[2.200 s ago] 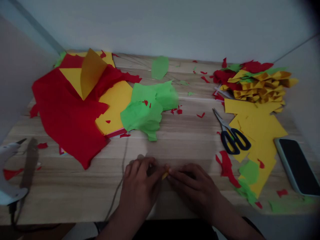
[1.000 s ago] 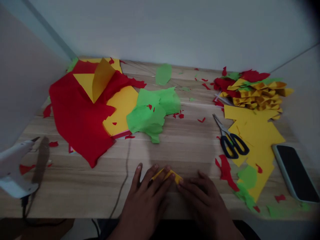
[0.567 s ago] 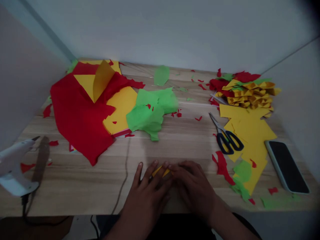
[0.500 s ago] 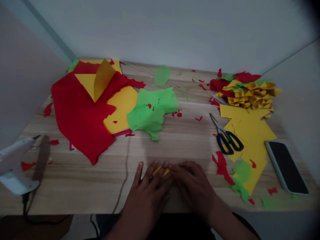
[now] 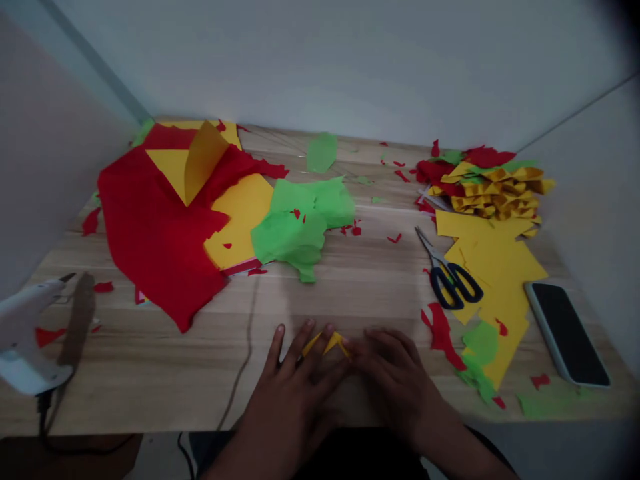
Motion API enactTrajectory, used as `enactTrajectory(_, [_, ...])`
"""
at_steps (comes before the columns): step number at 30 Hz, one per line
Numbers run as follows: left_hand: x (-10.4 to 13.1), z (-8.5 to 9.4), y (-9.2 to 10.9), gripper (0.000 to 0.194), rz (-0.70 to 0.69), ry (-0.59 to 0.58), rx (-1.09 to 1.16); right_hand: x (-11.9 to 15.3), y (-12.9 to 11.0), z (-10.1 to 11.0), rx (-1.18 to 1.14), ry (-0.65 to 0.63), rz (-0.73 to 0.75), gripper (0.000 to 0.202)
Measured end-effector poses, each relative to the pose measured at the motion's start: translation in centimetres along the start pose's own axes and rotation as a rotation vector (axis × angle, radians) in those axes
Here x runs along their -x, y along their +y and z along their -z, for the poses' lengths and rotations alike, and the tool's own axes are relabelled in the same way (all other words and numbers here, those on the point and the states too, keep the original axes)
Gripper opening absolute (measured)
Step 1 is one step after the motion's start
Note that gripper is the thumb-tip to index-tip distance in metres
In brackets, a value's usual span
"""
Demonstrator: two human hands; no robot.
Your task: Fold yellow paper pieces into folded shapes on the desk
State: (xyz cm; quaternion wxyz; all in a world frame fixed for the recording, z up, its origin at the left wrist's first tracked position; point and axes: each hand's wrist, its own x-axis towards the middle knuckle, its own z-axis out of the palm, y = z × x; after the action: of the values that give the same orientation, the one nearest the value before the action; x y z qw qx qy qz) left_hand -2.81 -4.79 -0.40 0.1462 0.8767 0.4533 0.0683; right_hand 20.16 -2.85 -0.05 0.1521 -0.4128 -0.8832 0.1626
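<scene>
Folded yellow paper (image 5: 333,343): on the table (image 5: 380,287) near its front edge, partly under fingers, probably pinned to stay put.
Left hand (image 5: 293,387): palm down, spread across the paper, apparently pressing, not gripping.
Right hand (image 5: 400,380): curled, touching the paper's right end; impossible to tell whether pinching.

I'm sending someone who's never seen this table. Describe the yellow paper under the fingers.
At the near edge of the wooden table are a left hand and right hand. The small yellow paper peeks from under the left's fingers; unlike the larger yellow sheets, it has hands on it.
</scene>
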Motion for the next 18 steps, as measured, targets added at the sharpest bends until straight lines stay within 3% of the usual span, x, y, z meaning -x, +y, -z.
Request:
enactTrajectory(7, [-0.3, 0.3, 0.2, 0.071, 0.023, -0.022, 0.034, -2.2, -0.2, -1.7, 0.016, 0.044, 0.004, 0.029])
enactTrajectory(15, [-0.2, 0.3, 0.3, 0.078, 0.036, -0.013, 0.066, 1.6, 0.4, 0.7, -0.025, -0.011, -0.05, 0.026])
enactTrajectory(18, [-0.2, 0.0, 0.2, 0.075, 0.038, -0.02, 0.065, 1.8, 0.5, 0.8, -0.011, -0.03, -0.044, 0.027])
